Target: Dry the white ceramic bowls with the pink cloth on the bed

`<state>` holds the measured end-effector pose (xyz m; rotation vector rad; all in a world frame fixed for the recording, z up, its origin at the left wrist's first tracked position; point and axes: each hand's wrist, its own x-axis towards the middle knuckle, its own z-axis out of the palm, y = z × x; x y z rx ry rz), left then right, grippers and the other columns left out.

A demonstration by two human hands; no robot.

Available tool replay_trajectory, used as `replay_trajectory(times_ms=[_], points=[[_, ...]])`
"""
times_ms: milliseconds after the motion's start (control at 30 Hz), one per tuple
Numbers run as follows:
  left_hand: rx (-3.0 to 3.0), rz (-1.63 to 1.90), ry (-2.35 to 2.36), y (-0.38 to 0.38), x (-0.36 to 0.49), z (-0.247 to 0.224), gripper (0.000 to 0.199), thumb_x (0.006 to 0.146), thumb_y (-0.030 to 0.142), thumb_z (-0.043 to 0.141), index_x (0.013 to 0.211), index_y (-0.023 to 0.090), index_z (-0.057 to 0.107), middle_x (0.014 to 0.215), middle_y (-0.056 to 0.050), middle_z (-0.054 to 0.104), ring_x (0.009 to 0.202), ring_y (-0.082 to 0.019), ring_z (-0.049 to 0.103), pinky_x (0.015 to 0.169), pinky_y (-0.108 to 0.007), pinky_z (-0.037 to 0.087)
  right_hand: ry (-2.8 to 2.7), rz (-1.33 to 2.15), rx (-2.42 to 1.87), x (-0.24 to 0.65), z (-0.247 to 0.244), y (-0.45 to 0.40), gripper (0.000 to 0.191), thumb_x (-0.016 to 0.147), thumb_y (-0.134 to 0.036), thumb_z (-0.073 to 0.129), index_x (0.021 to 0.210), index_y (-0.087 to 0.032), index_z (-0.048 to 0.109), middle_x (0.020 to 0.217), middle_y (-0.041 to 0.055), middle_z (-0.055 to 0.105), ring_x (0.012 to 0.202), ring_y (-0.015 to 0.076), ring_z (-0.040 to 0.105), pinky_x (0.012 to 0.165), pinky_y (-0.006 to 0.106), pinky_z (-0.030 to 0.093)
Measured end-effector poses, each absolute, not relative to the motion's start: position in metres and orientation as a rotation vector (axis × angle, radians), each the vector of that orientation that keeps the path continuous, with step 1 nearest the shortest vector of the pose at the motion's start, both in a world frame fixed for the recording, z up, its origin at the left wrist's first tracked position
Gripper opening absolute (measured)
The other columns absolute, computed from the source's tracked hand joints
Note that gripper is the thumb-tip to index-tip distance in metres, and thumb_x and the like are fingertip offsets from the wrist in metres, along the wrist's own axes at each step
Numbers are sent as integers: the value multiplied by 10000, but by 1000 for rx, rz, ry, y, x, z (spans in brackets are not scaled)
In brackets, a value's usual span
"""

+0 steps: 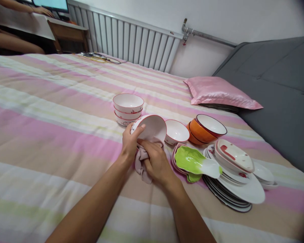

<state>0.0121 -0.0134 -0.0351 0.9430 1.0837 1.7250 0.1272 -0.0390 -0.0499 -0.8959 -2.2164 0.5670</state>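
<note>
A white bowl [154,125] with a red rim is tilted in front of me, its inside facing me. My left hand [131,141] grips it by the left side, thumb over the rim. In my right hand [157,162] is a crumpled greyish-pink cloth [143,164], pressed against the lower inside of the bowl. Just behind stands a stack of matching bowls [128,111]. Another red-rimmed bowl [176,131] rests on the bed right of the held one. The fingertips under the cloth are partly hidden.
Orange bowls [201,131], a green leaf-shaped dish [190,158] and stacked plates [253,190] crowd the right side of the striped bed [66,145]. A pink pillow [220,90] lies by the grey headboard [276,74]. Cables [101,58] lie at the far edge; another person's hand [43,11] is at a desk.
</note>
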Motion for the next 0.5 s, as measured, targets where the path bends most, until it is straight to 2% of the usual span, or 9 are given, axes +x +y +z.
replay_trajectory(times_ms=[233,500], points=[[953,1723,1117,-13,11,-35,374,701,407,643,964,140,642,946,-79,656,936,-263,596,829,-371,467,-2220,550,-881,125,-51,-39,599,706,-21,394,1286,-150,472,1256,101,592,1160,205,533,976,357,394],[858,1707,1056,-15,15,-33,382,686,385,663,979,141,638,925,-66,651,919,-249,597,806,-354,468,-2299,360,-990,131,-53,-35,583,685,4,403,1229,-160,537,1256,74,603,1182,199,517,1031,368,319]])
